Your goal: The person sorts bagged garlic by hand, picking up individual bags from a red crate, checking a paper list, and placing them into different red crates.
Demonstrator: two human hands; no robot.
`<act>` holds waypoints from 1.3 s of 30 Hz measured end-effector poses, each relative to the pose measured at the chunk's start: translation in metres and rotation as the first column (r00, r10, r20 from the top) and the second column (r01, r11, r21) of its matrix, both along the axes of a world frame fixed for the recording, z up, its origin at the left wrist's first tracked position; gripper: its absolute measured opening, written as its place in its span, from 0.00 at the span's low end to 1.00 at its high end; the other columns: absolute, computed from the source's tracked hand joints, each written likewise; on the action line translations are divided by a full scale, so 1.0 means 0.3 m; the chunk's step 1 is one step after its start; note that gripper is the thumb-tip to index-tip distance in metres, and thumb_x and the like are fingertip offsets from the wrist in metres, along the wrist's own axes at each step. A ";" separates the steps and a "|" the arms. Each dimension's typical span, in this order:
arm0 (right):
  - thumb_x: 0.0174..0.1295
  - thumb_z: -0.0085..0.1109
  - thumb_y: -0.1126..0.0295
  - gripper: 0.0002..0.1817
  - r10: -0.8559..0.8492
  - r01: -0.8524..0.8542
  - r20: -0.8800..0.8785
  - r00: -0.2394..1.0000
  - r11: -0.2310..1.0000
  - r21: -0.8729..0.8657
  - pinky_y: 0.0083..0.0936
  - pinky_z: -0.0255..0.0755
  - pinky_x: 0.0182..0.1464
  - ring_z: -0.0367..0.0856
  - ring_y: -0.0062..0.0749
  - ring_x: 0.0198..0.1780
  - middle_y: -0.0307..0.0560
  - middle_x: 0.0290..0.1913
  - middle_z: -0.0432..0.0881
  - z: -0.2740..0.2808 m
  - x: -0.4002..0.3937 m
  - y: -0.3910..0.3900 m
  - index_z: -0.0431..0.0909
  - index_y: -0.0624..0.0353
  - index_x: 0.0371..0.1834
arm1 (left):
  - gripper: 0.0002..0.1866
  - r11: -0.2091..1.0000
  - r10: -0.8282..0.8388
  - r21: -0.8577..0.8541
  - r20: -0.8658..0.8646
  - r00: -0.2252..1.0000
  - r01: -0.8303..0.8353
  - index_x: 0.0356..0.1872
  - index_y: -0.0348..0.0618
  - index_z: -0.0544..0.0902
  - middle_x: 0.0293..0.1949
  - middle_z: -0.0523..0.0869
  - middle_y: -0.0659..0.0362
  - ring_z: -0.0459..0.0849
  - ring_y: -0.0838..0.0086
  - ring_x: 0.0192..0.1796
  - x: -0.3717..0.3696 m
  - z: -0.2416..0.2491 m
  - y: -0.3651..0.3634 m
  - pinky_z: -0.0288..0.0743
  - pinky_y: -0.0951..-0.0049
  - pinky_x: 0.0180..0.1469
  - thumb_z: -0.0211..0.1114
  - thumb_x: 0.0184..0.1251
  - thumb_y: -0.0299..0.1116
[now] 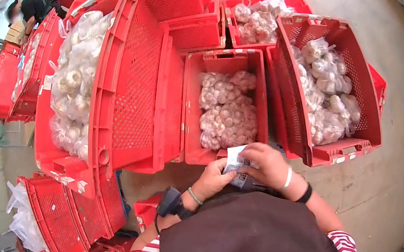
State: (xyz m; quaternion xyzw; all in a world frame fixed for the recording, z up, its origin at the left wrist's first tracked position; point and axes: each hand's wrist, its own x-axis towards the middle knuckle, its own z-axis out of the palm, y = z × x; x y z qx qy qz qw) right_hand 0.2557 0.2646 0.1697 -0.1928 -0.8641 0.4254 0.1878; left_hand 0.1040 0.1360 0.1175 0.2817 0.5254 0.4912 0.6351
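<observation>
In front of my apron, both hands are at a small sheet of white printed labels [234, 156] with dark code squares on it. My left hand [211, 180] pinches its lower left side between thumb and fingers. My right hand [269, 167] has its fingers curled over the right part of the sheet, closed against it; the fingertips are partly hidden. Just beyond the hands stands a red crate [192, 73] holding net bags of garlic [230, 117]. A dark device [169, 202] is strapped to my left wrist.
A tall red crate [134, 98] stands left, beside bagged garlic [74, 79]. At right, a tilted red crate [356, 61] holds more bagged garlic [327, 75]. Several stacked crates fill the far side and lower left. A person [33, 7] bends over crates at far left.
</observation>
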 end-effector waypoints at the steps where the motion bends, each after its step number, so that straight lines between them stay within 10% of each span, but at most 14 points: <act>1: 0.46 0.63 0.71 0.10 0.016 -0.016 -0.009 1.000 1.000 -0.009 0.34 0.73 0.39 0.77 0.46 0.36 0.49 0.32 0.77 -0.059 -0.033 -0.024 0.79 0.59 0.33 | 0.12 1.000 0.008 -0.014 0.002 1.000 -0.007 0.45 0.34 0.77 0.39 0.81 0.63 0.77 0.82 0.40 -0.011 0.002 -0.011 0.72 0.78 0.44 0.59 0.60 0.26; 6: 0.50 0.61 0.71 0.03 0.052 -0.052 -0.009 0.999 0.939 -0.341 0.30 0.72 0.35 0.78 0.42 0.31 0.47 0.28 0.79 -0.266 -0.115 -0.069 0.80 0.57 0.27 | 0.11 0.975 -0.068 -0.219 -0.184 0.981 0.026 0.43 0.33 0.78 0.36 0.81 0.63 0.77 0.82 0.39 -0.076 -0.041 -0.089 0.72 0.77 0.43 0.58 0.59 0.26; 9: 0.56 0.61 0.69 0.07 -0.045 0.199 0.195 0.980 0.330 -0.923 0.22 0.72 0.33 0.77 0.22 0.29 0.37 0.25 0.80 -0.548 -0.159 -0.049 0.80 0.62 0.29 | 0.11 0.941 -0.097 -0.339 -0.230 0.968 0.014 0.41 0.33 0.79 0.34 0.83 0.60 0.78 0.81 0.38 -0.099 -0.132 -0.132 0.73 0.76 0.42 0.59 0.58 0.28; 11: 0.56 0.60 0.69 0.07 -0.210 0.552 0.522 0.826 0.124 -0.824 0.19 0.70 0.29 0.75 0.19 0.26 0.35 0.26 0.79 -0.772 -0.224 0.022 0.81 0.61 0.26 | 0.12 0.876 -0.131 -0.481 -0.171 0.977 0.033 0.41 0.33 0.79 0.35 0.84 0.59 0.79 0.80 0.39 -0.112 -0.238 -0.192 0.74 0.75 0.43 0.60 0.58 0.28; 14: 0.54 0.59 0.66 0.09 -0.537 0.693 0.443 0.718 0.613 -0.379 0.30 0.71 0.32 0.80 0.36 0.28 0.52 0.25 0.79 -1.291 -0.307 0.121 0.79 0.62 0.28 | 0.12 0.788 -0.098 -0.614 -0.047 0.994 0.049 0.43 0.33 0.79 0.36 0.84 0.59 0.79 0.80 0.39 -0.123 -0.363 -0.279 0.74 0.75 0.43 0.61 0.59 0.29; 21: 0.54 0.57 0.70 0.06 -0.677 0.676 0.019 0.735 0.735 0.057 0.40 0.68 0.40 0.73 0.51 0.36 0.55 0.32 0.76 -1.842 -0.622 0.355 0.77 0.62 0.31 | 0.14 0.636 0.091 -0.772 0.082 0.992 0.006 0.45 0.33 0.79 0.39 0.83 0.61 0.78 0.81 0.41 -0.144 -0.616 -0.494 0.72 0.78 0.47 0.62 0.60 0.28; 22: 0.54 0.56 0.71 0.07 -0.741 0.676 0.144 0.656 0.493 -0.548 0.39 0.69 0.42 0.74 0.51 0.39 0.56 0.34 0.77 -1.874 -0.654 0.355 0.77 0.63 0.33 | 0.14 0.609 0.138 -0.793 0.099 0.986 -0.006 0.46 0.33 0.78 0.40 0.83 0.61 0.78 0.81 0.42 -0.150 -0.632 -0.503 0.72 0.78 0.48 0.63 0.59 0.28; 23: 0.53 0.56 0.71 0.09 -0.723 0.441 0.306 0.620 -0.002 -0.898 0.38 0.69 0.43 0.74 0.51 0.41 0.57 0.37 0.77 -1.923 -0.669 0.351 0.77 0.63 0.36 | 0.14 0.596 0.141 -0.803 0.101 0.985 -0.003 0.46 0.33 0.78 0.40 0.83 0.61 0.78 0.81 0.42 -0.161 -0.638 -0.496 0.72 0.78 0.48 0.63 0.59 0.28; 24: 0.52 0.55 0.71 0.13 -0.537 0.564 0.222 0.814 0.641 -0.521 0.38 0.69 0.46 0.73 0.51 0.45 0.58 0.40 0.76 -1.987 -0.662 0.319 0.75 0.65 0.40 | 0.14 0.561 0.141 -0.828 0.089 0.986 -0.005 0.45 0.33 0.79 0.40 0.83 0.60 0.79 0.81 0.42 -0.176 -0.640 -0.476 0.72 0.77 0.48 0.63 0.59 0.28; 25: 0.52 0.55 0.71 0.13 -0.536 0.568 0.232 0.812 0.634 -0.525 0.38 0.69 0.46 0.73 0.51 0.45 0.58 0.40 0.76 -2.022 -0.651 0.289 0.75 0.65 0.40 | 0.14 0.527 0.139 -0.850 0.079 0.987 -0.007 0.45 0.33 0.79 0.39 0.84 0.60 0.79 0.80 0.42 -0.187 -0.640 -0.466 0.73 0.77 0.48 0.63 0.59 0.28; 27: 0.50 0.54 0.73 0.13 -0.489 0.477 0.121 0.864 0.871 0.117 0.38 0.69 0.46 0.73 0.52 0.46 0.60 0.41 0.74 -1.892 -0.675 0.268 0.74 0.64 0.40 | 0.15 0.534 0.196 -0.846 0.121 0.973 -0.003 0.46 0.34 0.78 0.40 0.83 0.60 0.79 0.79 0.42 -0.186 -0.645 -0.465 0.73 0.76 0.47 0.61 0.58 0.27; 39: 0.51 0.55 0.63 0.08 -0.277 0.268 0.497 0.822 0.959 0.090 0.42 0.71 0.33 0.78 0.53 0.30 0.57 0.25 0.78 -1.739 -0.578 0.327 0.75 0.56 0.27 | 0.14 0.705 0.023 -0.705 0.130 0.991 0.076 0.46 0.35 0.79 0.39 0.83 0.59 0.79 0.79 0.42 -0.129 -0.548 -0.466 0.73 0.76 0.47 0.63 0.59 0.28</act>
